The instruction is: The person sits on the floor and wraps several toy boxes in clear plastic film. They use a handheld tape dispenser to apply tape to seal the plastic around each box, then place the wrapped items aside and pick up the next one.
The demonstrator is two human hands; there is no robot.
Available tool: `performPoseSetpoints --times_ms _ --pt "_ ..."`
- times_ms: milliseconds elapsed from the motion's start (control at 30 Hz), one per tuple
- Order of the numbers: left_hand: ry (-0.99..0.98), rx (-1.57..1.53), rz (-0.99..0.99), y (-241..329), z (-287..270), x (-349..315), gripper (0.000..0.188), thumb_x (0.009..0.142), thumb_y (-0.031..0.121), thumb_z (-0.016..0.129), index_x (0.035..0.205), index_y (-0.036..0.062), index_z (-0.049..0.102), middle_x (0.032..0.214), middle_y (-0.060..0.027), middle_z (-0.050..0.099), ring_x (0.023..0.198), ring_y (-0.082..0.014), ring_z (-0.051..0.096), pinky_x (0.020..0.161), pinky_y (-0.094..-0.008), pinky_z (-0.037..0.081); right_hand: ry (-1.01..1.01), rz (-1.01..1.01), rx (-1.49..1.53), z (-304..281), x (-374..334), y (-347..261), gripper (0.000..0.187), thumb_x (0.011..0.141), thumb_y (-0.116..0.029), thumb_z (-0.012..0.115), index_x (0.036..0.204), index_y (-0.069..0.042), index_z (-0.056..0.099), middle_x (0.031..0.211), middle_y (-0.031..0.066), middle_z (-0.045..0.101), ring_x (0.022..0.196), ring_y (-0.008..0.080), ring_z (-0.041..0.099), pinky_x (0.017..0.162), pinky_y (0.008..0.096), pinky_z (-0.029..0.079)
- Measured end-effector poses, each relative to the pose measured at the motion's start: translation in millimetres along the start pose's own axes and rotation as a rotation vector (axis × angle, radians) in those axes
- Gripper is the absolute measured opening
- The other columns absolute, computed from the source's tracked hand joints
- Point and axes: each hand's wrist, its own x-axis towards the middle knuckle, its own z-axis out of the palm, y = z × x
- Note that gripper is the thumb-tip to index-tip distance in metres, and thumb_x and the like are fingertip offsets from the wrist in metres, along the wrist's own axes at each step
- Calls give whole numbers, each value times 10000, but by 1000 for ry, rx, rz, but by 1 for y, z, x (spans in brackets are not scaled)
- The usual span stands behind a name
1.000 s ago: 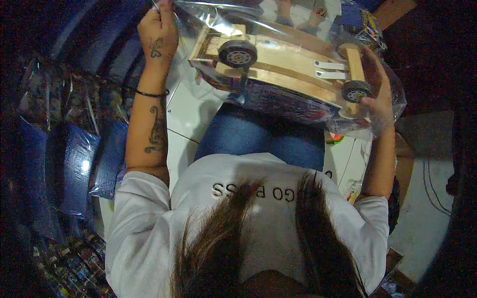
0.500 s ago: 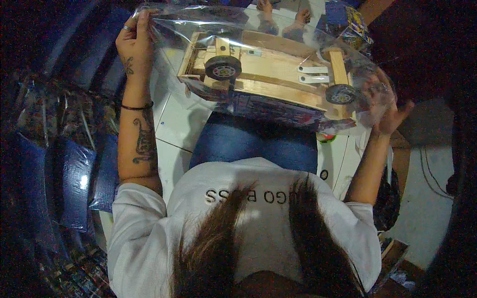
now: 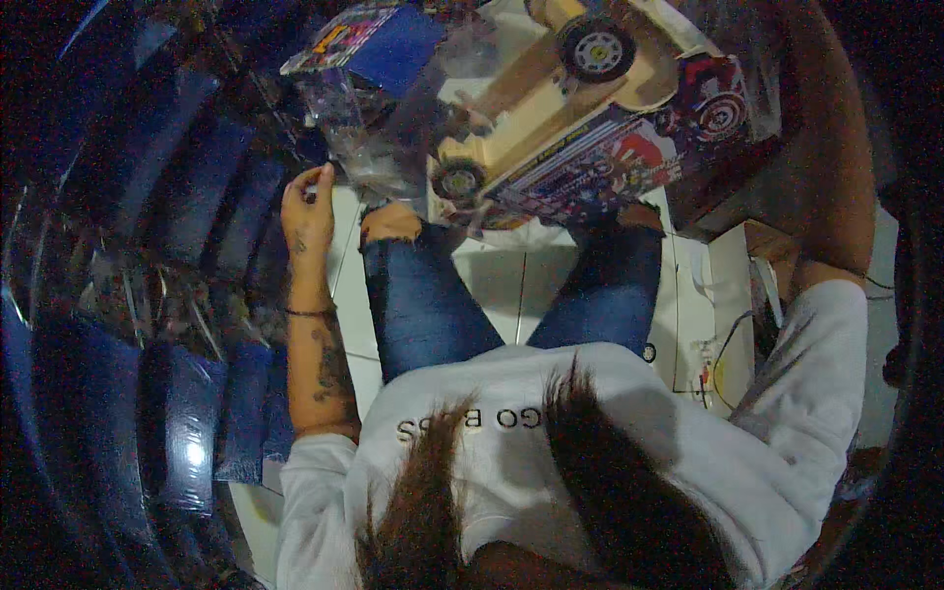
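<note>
A wooden toy truck with black wheels and colourfully printed sides hangs tilted above my knees, its plain wooden underside toward me. Clear plastic film surrounds it and stretches out on its left. My left hand is closed in a pinch at the film's left edge, thumb and fingers together. On the right my right arm reaches up past the truck, and its hand lies beyond the upper edge of the picture.
Several blue film-wrapped packages are stacked along my left. A blue item with a printed panel lies at the upper left. A pale box and a dark cable are at right. One small black wheel rests on the white tiles.
The truck has swung to a steep slant, its right end up, showing more of its printed side. My right arm has risen, taking the hand out of view. My left hand has lowered slightly.
</note>
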Motion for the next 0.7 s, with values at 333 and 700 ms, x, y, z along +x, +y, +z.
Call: performPoseSetpoints --times_ms 333,700 --pt "-818 -211 550 106 118 10 953 665 466 809 1383 34 354 1232 -179 548 1135 -336 519 977 -420 403 -679 -362 3 200 -6 -24 438 933 -410 513 773 -31 663 640 127 622 592 282 609 594 406 488" --pt "-323 -144 364 40 121 -5 471 934 412 488 1076 -12 636 989 -158 653 852 -229 588 752 -358 457 -960 -406 402 202 -43 21 411 923 -368 546 1125 -15 604 1005 156 669 924 279 642 836 360 484"
